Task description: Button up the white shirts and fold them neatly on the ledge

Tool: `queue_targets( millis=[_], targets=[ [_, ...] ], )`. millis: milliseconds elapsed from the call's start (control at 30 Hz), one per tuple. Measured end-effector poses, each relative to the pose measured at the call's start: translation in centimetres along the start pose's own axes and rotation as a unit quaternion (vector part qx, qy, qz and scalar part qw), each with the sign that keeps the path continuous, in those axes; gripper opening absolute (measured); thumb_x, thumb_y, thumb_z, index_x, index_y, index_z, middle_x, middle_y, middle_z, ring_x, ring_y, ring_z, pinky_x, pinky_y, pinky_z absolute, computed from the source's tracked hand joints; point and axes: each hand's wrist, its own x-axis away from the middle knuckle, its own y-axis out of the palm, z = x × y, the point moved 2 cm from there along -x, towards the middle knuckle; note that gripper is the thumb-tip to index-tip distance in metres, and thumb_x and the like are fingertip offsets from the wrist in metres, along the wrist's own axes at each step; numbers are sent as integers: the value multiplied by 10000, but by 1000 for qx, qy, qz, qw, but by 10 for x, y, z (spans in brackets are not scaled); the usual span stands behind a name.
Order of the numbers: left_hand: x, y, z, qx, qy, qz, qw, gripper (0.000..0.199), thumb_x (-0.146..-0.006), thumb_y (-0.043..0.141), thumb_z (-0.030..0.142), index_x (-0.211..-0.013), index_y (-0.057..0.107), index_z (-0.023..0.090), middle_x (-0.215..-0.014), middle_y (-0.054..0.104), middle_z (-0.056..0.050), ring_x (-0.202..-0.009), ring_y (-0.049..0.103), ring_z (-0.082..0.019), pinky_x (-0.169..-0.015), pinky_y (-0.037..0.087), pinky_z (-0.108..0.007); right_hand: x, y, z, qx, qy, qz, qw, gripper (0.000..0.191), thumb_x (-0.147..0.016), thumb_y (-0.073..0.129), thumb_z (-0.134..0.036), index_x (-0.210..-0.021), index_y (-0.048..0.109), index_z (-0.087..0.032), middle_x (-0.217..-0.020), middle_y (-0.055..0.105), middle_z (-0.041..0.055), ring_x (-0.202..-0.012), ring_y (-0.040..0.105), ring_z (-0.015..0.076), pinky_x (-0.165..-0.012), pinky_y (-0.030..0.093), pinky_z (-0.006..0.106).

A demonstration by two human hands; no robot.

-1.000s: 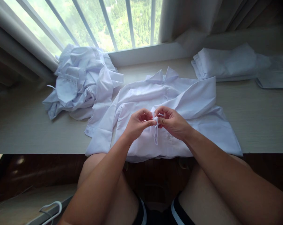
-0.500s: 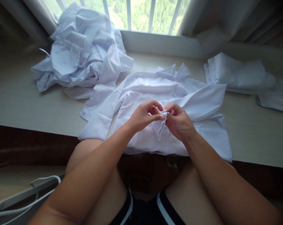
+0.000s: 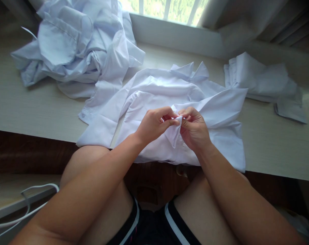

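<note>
A white collared shirt [image 3: 154, 98] lies spread on the pale surface in front of me, its collar pointing towards the window. Over the middle of it, my left hand [image 3: 158, 122] pinches a bunched edge of the shirt's cloth between thumb and forefinger. My right hand [image 3: 195, 127] grips the same bit of cloth from the other side, fingertips nearly meeting the left ones. A pointed flap of fabric hangs below the two pinches. Whether a button is between the fingers is hidden.
A heap of crumpled white garments [image 3: 75, 47] lies at the left, touching the shirt's sleeve side. Folded white cloth [image 3: 259, 78] rests on the pale ledge [image 3: 277, 143] at the right. Behind is a barred window [image 3: 167, 10]. White hangers [image 3: 26, 211] stick out at lower left.
My view has tilted down slightly and shifted. Both hands keep their pinch on the shirt's cloth, with only small finger movements.
</note>
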Motion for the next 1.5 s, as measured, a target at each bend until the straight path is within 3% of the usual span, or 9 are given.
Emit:
queue_targets(
  millis=[200,367,500,633,900,1033,1233,1367,1500],
  targets=[
    [3,8,1,61,-20,24,998,305,-866,773,468,-808,740,170,-725,714,-14,-655,604,-115,-633,483,-243,-3,-1,-5,0,-11,-1,1000,351,-664,961,-316,-738,627,-240,-789,563,-46,-667,526,94,-559,465,230],
    [0,6,7,133,-52,0,990,365,-879,750,516,-813,735,158,-661,660,-14,-620,595,-117,-607,500,-242,-3,-1,-8,15,12,-28,999,346,-726,919,-421,-804,627,-252,-720,531,-55,-611,500,99,-543,461,246],
    [-4,6,9,121,-47,-17,991,345,-936,690,489,-832,748,165,-658,648,-13,-629,592,-117,-633,518,-245,-2,0,-11,2,12,-4,1000,362,-720,921,-417,-821,616,-250,-709,540,-65,-616,522,98,-539,437,238],
    [-5,9,5,117,-74,-8,990,335,-901,727,501,-855,740,170,-679,668,-15,-626,609,-122,-616,527,-243,-1,1,-11,-20,43,2,999,388,-705,918,-455,-826,614,-245,-690,544,-65,-610,551,102,-529,404,234],
    [-6,4,5,-24,-25,-29,999,296,-951,659,456,-967,754,176,-774,732,-36,-662,651,-133,-650,556,-244,-1,0,-12,-37,57,21,997,399,-658,929,-464,-788,639,-223,-694,484,-61,-624,486,90,-530,374,219],
    [-6,7,6,-51,-38,-17,998,289,-984,597,428,-1000,734,174,-854,750,-52,-707,673,-147,-668,569,-250,-1,3,-13,-41,45,25,998,396,-669,917,-466,-783,628,-221,-690,453,-66,-607,469,80,-540,382,213],
    [-7,10,5,-77,-43,-17,996,207,-970,590,347,-901,678,174,-802,687,-13,-686,628,-127,-665,562,-238,-1,6,-11,-41,49,7,998,411,-688,891,-495,-803,602,-226,-695,451,-71,-575,442,74,-513,385,208],
    [-10,7,8,-65,-64,-11,996,234,-957,616,376,-835,665,182,-757,659,-4,-671,586,-127,-621,522,-230,-1,6,-11,-51,50,-10,997,408,-713,878,-488,-832,582,-234,-690,457,-76,-572,456,77,-513,380,203],
    [-10,5,9,31,-115,-23,993,335,-931,662,482,-783,646,182,-703,632,-3,-653,568,-131,-616,499,-243,-3,3,-14,-61,47,-57,995,365,-763,856,-463,-853,583,-237,-729,462,-71,-583,464,77,-535,388,211]
  ],
)
